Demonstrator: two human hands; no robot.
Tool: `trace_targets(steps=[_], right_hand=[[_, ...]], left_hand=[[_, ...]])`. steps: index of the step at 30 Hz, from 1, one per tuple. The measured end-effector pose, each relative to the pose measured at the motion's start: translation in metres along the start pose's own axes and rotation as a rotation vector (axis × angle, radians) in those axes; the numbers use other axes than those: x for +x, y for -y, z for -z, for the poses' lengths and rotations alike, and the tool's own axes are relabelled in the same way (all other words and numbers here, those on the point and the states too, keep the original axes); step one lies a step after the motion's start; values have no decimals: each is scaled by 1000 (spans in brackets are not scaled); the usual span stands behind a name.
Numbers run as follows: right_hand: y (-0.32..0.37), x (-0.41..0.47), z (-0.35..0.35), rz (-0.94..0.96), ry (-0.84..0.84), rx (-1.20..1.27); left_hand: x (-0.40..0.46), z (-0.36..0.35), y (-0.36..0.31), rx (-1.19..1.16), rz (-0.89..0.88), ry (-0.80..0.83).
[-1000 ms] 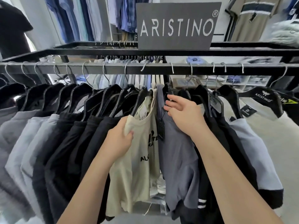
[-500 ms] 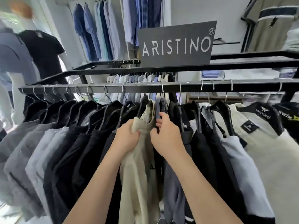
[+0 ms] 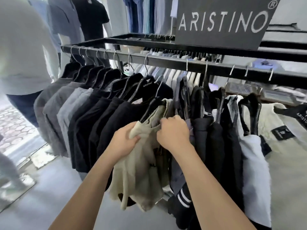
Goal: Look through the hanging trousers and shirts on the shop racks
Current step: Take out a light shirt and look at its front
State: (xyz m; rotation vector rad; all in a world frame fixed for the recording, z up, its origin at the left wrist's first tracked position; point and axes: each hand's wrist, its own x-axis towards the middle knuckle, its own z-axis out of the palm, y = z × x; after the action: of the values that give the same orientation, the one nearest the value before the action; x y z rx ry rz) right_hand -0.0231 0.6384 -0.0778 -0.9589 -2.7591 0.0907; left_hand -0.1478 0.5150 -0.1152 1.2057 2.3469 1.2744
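Note:
A black metal rack rail carries a row of shirts on black hangers. A beige shirt with dark lettering hangs in the middle. My left hand is closed on a bunch of its shoulder fabric. My right hand grips the same beige shirt's collar edge, next to a blue-grey shirt. Left of the beige shirt hang black shirts and grey shirts. To the right hang more black shirts and a white and cream one.
A grey ARISTINO sign stands on the rack top. A person in a white top stands at the left by the rack end. Blue shirts hang on the back wall. Grey floor lies below left.
My view has swung left and closer. My right hand moved from the grey shirt's hanger over to the beige shirt's collar. My left hand has kept its hold on the beige fabric.

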Motion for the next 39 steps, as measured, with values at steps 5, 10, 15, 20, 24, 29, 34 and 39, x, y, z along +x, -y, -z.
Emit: trace_targets(steps=[5,10,15,20,24,29,34,39], right_hand=[[-4,3,-4,20,-119,246],[11,2,-9,382,9,236],[58,-19,-23,676,140,397],[99,-56,-46,730,212,644],[121,-79,-63,788,283,699],[148,-109,-80,719,338,703],[173,-149,-102,471,395,741],[186,-173,-109,390,655,901]], left_hand=[[-69,22,16,31,87,-63],[-153,56,28,93,166,-98],[-221,103,25,162,289,-112],[-272,122,31,367,485,-379],[-305,108,50,376,657,-669],[-327,91,73,569,786,-837],[-320,44,75,384,808,-765],[-306,29,65,-313,723,-673]])
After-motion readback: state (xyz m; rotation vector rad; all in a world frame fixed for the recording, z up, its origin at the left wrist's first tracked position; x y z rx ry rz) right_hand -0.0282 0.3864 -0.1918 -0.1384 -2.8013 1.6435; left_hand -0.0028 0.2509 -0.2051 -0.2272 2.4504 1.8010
